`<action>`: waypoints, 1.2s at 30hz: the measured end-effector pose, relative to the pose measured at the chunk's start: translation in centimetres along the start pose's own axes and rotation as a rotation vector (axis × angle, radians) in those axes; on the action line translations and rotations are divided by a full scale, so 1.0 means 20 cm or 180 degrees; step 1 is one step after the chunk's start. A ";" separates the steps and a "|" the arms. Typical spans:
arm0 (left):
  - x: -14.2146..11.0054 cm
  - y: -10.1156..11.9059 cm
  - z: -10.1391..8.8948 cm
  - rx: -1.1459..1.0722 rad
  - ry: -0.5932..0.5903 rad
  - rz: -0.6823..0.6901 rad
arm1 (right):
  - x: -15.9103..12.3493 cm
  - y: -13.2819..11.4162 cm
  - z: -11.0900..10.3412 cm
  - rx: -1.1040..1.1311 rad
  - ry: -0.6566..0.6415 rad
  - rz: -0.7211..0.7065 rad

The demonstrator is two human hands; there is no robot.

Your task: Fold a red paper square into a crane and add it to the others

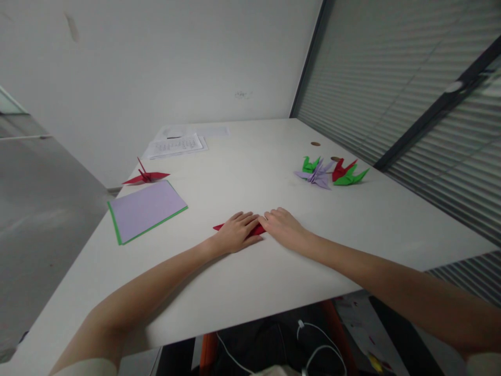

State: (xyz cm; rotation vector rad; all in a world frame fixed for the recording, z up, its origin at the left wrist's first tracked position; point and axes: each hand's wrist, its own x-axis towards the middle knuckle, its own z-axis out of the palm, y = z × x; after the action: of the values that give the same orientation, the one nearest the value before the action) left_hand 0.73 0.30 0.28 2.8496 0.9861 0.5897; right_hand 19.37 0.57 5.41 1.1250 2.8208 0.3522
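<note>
A narrow piece of folded red origami paper (257, 230) lies on the table in front of me, mostly covered by my hands. My left hand (238, 233) rests flat across it, fingers stretched out and pressing it down, with a pointed red tip showing on the left. At the paper's right end, my right hand (285, 228) is closed with fingers curled, and its thumb and fingertips are on the paper. The two hands nearly touch.
A red paper crane (146, 176) stands at left, behind a stack of purple and green sheets (151, 209). Purple (318, 175), green (349, 177) and red (341, 169) cranes sit at right. Written papers (176, 145) lie at the back of the white table (250, 172).
</note>
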 end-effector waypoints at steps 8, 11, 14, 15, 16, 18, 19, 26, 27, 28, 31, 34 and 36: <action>-0.01 -0.01 0.02 0.0050 -0.0117 -0.0158 | -0.06 0.12 0.08 0.1991 -0.0035 0.0852; -0.01 0.00 0.02 0.0056 -0.0165 -0.0223 | -0.07 0.15 0.13 0.2864 0.0004 0.1080; -0.01 0.00 0.02 0.0003 -0.0150 -0.0246 | -0.07 0.16 0.17 0.3533 0.0198 0.1341; -0.01 0.00 0.02 -0.0020 -0.0134 -0.0253 | -0.07 0.16 0.18 0.3754 0.0271 0.1415; -0.01 0.00 0.02 -0.0040 -0.0114 -0.0263 | -0.07 0.16 0.19 0.3966 0.0325 0.1517; -0.01 0.00 0.02 -0.0064 -0.0070 -0.0286 | -0.08 0.15 0.21 0.4375 0.0343 0.1782; -0.02 0.00 0.02 -0.0065 -0.0050 -0.0296 | -0.08 0.14 0.21 0.4571 0.0316 0.1914; 0.01 0.02 -0.06 -0.0147 0.0065 -0.0517 | -0.09 0.10 0.18 0.4851 0.0775 0.2086; 0.01 0.01 -0.08 -0.0246 0.0044 -0.0607 | -0.08 0.10 0.16 0.4778 0.0883 0.1969; 0.02 0.00 -0.10 -0.0381 0.0015 -0.0716 | -0.07 0.10 0.15 0.4717 0.0978 0.1833; 0.05 -0.02 -0.16 -0.0930 0.0083 -0.0784 | -0.03 0.09 0.10 0.4610 0.1171 0.1506; 0.06 -0.03 -0.18 -0.1593 0.0323 -0.0836 | 0.01 0.07 0.09 0.4634 0.1274 0.1259; 0.06 -0.03 -0.17 -0.1963 0.0478 -0.0955 | 0.04 0.04 0.10 0.4689 0.1294 0.1124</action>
State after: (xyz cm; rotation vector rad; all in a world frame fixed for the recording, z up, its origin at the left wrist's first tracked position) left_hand 0.02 1.25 3.81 2.1024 1.0055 0.8951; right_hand 19.67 2.02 3.72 1.7920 2.9371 -1.9746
